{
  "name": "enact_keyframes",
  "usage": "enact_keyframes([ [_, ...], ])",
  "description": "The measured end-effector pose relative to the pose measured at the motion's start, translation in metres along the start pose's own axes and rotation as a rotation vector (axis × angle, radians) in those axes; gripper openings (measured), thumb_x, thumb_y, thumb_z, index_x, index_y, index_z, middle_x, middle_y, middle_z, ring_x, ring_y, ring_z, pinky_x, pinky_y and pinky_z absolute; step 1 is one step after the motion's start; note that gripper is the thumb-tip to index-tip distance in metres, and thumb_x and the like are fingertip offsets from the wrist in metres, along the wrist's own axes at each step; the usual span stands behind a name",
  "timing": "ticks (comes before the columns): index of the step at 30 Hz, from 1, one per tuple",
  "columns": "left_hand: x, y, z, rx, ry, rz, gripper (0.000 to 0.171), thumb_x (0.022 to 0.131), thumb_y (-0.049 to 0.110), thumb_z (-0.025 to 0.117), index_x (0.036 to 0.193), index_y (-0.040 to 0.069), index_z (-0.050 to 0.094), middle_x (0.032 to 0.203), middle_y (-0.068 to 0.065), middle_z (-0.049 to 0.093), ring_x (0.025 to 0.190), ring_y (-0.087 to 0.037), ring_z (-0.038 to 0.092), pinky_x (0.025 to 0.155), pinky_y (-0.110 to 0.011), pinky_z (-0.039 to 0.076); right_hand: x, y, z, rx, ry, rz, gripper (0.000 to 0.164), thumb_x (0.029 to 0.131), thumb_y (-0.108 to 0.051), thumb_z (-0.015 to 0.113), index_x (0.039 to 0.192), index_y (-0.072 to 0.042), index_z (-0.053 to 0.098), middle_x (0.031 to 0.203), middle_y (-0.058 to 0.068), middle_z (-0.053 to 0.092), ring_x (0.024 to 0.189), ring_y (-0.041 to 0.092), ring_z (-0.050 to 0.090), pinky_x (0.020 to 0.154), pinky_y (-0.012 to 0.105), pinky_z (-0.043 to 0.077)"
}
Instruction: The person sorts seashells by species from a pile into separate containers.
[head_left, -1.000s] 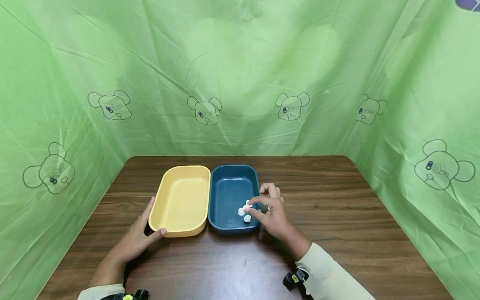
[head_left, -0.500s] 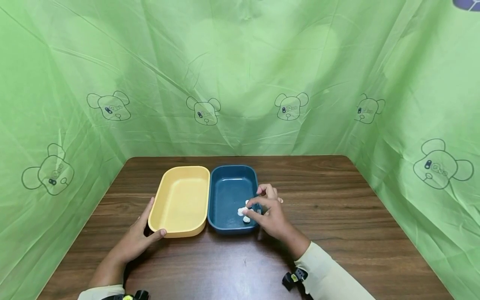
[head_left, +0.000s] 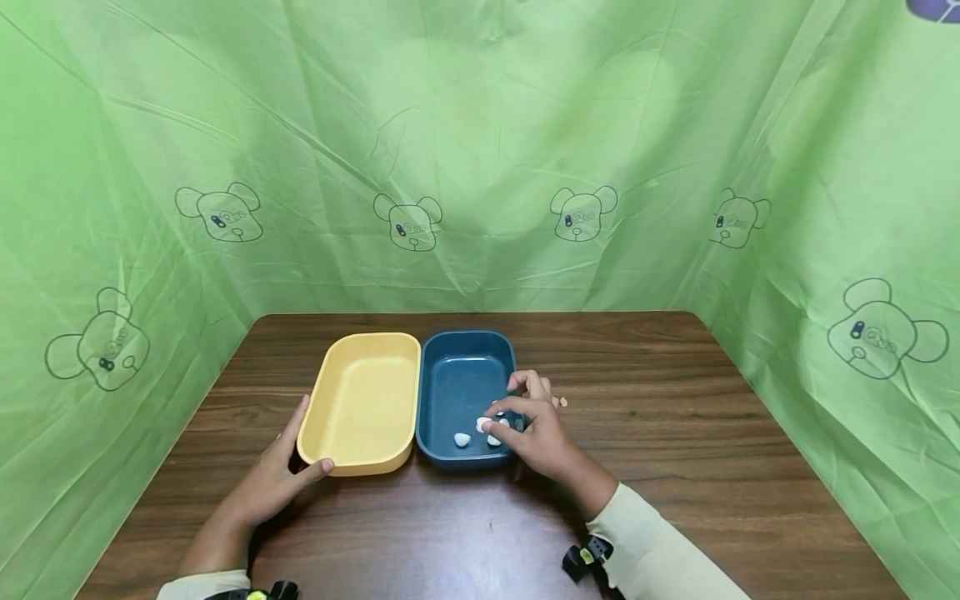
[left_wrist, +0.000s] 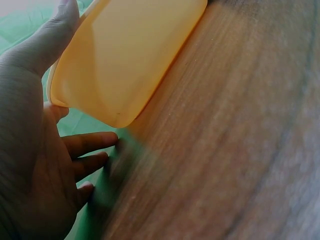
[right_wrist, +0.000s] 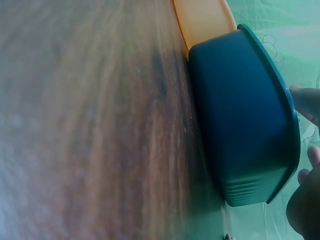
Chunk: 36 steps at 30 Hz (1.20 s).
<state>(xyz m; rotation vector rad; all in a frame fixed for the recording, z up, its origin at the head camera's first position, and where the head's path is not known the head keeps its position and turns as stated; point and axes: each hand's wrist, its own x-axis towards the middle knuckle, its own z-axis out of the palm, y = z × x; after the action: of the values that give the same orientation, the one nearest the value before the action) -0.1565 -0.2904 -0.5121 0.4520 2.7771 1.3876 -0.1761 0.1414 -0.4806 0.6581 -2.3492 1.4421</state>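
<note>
In the head view, the left hand (head_left: 272, 477) is resting against the yellow tray (head_left: 369, 400), left of centre on the worktop (head_left: 645, 392), its grip wide. The blue tray (head_left: 467, 379) is sitting beside it, white lumps (head_left: 462, 440) lying in its lower part; the right hand (head_left: 542, 429) is hovering over these, grip narrow, whether pinching one I cannot tell. In the left wrist view, the yellow tray is filling the upper left. In the right wrist view, the blue tray is standing right of centre.

Yellow tray (head_left: 362, 408), dark-blue tray (head_left: 463, 383)
</note>
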Motion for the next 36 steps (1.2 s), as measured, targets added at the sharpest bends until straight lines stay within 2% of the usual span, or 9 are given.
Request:
enact_keyframes([
  [3, 0.000, 0.000, 0.000, 0.002, 0.001, 0.001, 0.118, 0.096, 0.025, 0.082, 0.177, 0.038, -0.002, 0.177, -0.035, 0.021, 0.157, -0.064, 0.022, 0.117, -0.088, 0.019, 0.000, 0.002, 0.000, 0.013, 0.014, -0.007, 0.012, 0.086, -0.007, 0.092, 0.096, -0.011, 0.088, 0.120, 0.020, 0.050, 0.118, 0.038, 0.037, 0.093, 0.050, 0.012],
  [9, 0.000, -0.001, 0.000, -0.001, -0.003, -0.005, 0.118, 0.096, 0.025, 0.083, 0.176, 0.039, -0.003, 0.178, -0.034, 0.020, 0.158, -0.063, 0.022, 0.117, -0.087, 0.021, 0.000, 0.007, -0.003, 0.011, 0.050, -0.021, 0.016, 0.086, -0.009, 0.092, 0.098, -0.020, 0.088, 0.119, 0.022, 0.051, 0.116, 0.034, 0.038, 0.092, 0.050, 0.016],
  [16, 0.000, 0.000, 0.001, 0.004, 0.000, 0.000, 0.118, 0.096, 0.024, 0.083, 0.177, 0.038, -0.002, 0.177, -0.034, 0.021, 0.158, -0.063, 0.022, 0.117, -0.087, 0.021, -0.001, 0.013, -0.013, 0.021, 0.093, -0.044, 0.013, 0.086, -0.002, 0.090, 0.097, -0.009, 0.087, 0.115, 0.023, 0.051, 0.112, 0.039, 0.039, 0.091, 0.048, 0.018],
  [24, 0.000, 0.001, 0.001, 0.006, 0.002, -0.001, 0.118, 0.096, 0.025, 0.083, 0.177, 0.037, -0.002, 0.177, -0.035, 0.020, 0.157, -0.064, 0.023, 0.116, -0.088, 0.021, -0.003, 0.026, -0.027, 0.012, 0.138, -0.052, 0.020, 0.083, 0.005, 0.089, 0.100, -0.005, 0.086, 0.115, 0.020, 0.054, 0.116, 0.037, 0.042, 0.097, 0.039, 0.028],
  [27, 0.000, 0.001, 0.001, 0.005, 0.002, 0.000, 0.118, 0.096, 0.025, 0.083, 0.177, 0.038, -0.002, 0.177, -0.035, 0.020, 0.158, -0.064, 0.022, 0.116, -0.088, 0.021, -0.004, 0.030, -0.032, 0.021, 0.139, -0.034, 0.020, 0.083, 0.005, 0.089, 0.102, -0.001, 0.085, 0.117, 0.020, 0.054, 0.118, 0.037, 0.041, 0.099, 0.036, 0.028],
  [31, 0.000, 0.000, 0.001, 0.008, 0.002, 0.000, 0.119, 0.095, 0.025, 0.083, 0.177, 0.038, -0.002, 0.177, -0.035, 0.021, 0.157, -0.063, 0.023, 0.116, -0.087, 0.022, -0.005, 0.035, -0.040, 0.035, 0.134, 0.011, 0.022, 0.084, 0.005, 0.088, 0.105, 0.002, 0.084, 0.121, 0.027, 0.054, 0.121, 0.036, 0.039, 0.099, 0.034, 0.029],
  [36, 0.000, 0.000, 0.001, 0.010, 0.002, -0.002, 0.119, 0.096, 0.024, 0.083, 0.177, 0.038, -0.003, 0.177, -0.035, 0.021, 0.157, -0.063, 0.024, 0.116, -0.087, 0.023, -0.007, 0.041, -0.047, 0.009, 0.156, 0.055, 0.024, 0.084, 0.003, 0.089, 0.106, -0.002, 0.085, 0.120, 0.026, 0.054, 0.121, 0.032, 0.043, 0.092, 0.033, 0.036],
])
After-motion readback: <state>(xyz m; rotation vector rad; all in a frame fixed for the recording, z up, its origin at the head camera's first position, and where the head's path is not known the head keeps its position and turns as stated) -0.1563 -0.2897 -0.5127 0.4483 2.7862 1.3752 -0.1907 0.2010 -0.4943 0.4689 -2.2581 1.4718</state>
